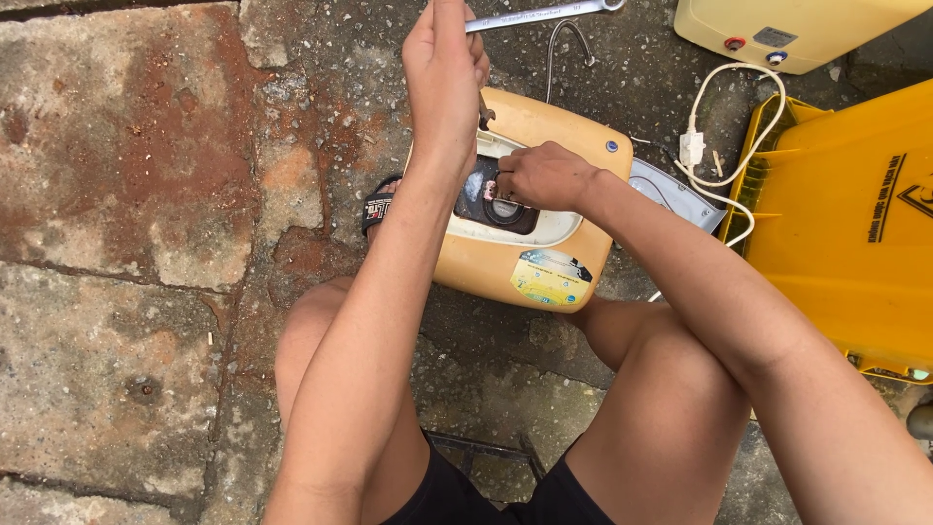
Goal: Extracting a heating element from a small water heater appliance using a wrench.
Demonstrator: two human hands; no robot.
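Hands working over a yellow water heater (530, 267) that is lying on the cracked concrete floor (126, 243) between the person's knees. Left hand (447, 58) is closing tight around a metal wrench (544, 14), raised above the heater's top edge. Right hand (539, 177) is curling its fingers into the dark round opening (486, 206) in the heater's face; what it is pinching, cannot tell. White power cord (724, 136) is trailing just beside a yellow bin (855, 224). Second heater (787, 29) is sitting at the top.
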